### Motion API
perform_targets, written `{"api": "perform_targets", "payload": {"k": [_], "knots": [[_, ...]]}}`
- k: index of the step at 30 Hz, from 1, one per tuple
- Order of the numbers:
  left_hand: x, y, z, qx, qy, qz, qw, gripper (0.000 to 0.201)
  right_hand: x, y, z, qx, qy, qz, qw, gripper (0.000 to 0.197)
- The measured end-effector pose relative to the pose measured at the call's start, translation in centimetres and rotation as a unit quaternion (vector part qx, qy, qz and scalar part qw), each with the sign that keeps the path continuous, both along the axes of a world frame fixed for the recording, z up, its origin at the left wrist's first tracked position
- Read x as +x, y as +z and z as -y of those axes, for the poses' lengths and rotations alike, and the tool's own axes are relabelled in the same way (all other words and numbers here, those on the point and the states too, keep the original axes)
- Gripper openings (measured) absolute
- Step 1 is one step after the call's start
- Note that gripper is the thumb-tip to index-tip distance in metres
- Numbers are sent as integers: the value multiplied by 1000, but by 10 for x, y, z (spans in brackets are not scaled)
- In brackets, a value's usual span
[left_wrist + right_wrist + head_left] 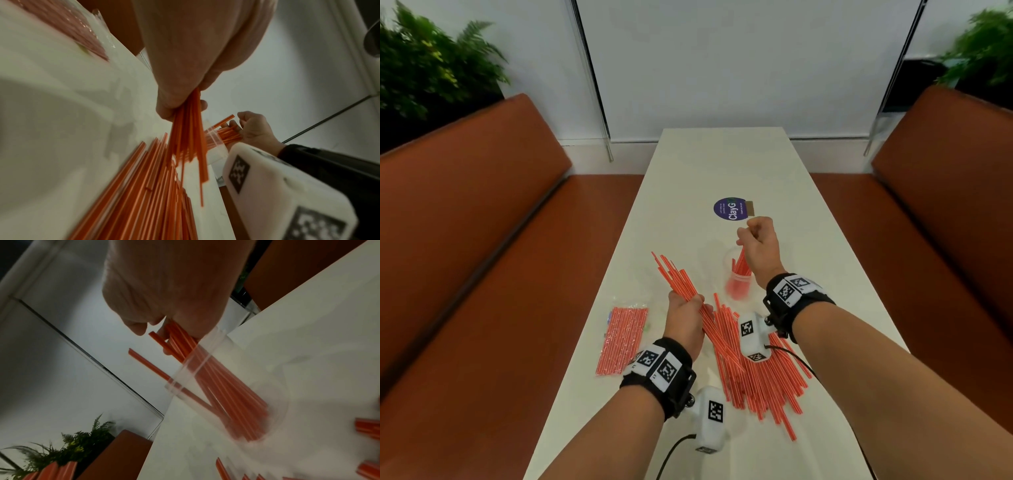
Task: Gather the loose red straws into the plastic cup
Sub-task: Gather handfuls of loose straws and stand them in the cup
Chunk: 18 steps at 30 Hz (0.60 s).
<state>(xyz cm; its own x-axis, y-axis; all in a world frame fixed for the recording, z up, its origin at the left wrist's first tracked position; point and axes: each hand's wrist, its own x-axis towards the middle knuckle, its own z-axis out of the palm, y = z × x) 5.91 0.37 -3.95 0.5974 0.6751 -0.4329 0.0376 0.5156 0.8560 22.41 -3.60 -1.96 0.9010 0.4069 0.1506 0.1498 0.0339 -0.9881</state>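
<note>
Over the plastic cup (738,274), my right hand (758,246) is curling its fingers (164,332) around the top ends of a clump of red straws (218,378), whose lower ends are sitting inside the cup. Those straws are leaning steeply, their long axis running from the cup's base up and away from me. One straw is leaning apart from the clump against the rim.

Just left of the cup, my left hand (685,318) is gripping a second bundle (681,284), fingers (164,107) clamped around its middle. That bundle is lying slantwise, fanning up and away to the left, its near ends trailing down to the right.

Nearer me than the cup, a loose pile of straws (767,380) is lying spread on the white counter (722,164), mostly pointing away from me. Left of the cup, past my left hand, a sealed packet of straws (623,339) is lying flat. Beyond the cup, a round purple sticker (731,209) is sitting on the counter. The cup is blurred in all views.
</note>
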Motion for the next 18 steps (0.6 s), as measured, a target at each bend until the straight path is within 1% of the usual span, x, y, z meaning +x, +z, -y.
{"api": "perform_targets", "payload": {"k": [2,3,4,6,8,9,10,11,12,14,15,16,17,18], "knots": [[1,-1,1,-4,-3,4,1000,44,-1,2,1,-38,20,21,999,8],[1,-1,2,-4,-4,4,1000,40,-1,1,3,-59,19,46,997,11],[1,0,2,-3,-4,5,1000,37,-2,1,6,-76,7,83,994,18],[1,1,2,-2,-4,6,1000,30,-8,5,16,-94,-19,199,975,35],[1,3,1,12,-1,11,1000,25,-23,14,29,-86,15,305,948,46],[1,5,0,23,-1,12,1000,23,-33,18,36,-86,55,326,940,50],[2,6,-1,37,0,13,999,20,-44,22,45,-104,105,323,935,54],[3,9,-1,53,1,16,998,19,-56,26,53,-144,158,301,929,58],[4,11,-2,67,3,20,998,21,-67,28,62,-203,211,270,917,64],[6,16,-3,94,3,33,995,27,-81,23,76,-336,297,189,874,83],[7,19,-1,106,3,44,993,25,-85,18,82,-387,325,145,851,93],[8,21,0,118,2,58,991,19,-87,13,86,-419,344,99,835,97],[8,24,3,127,-3,66,990,16,-90,9,88,-422,354,47,833,92],[10,25,5,134,-10,73,988,17,-92,5,89,-397,361,-16,844,80]]}}
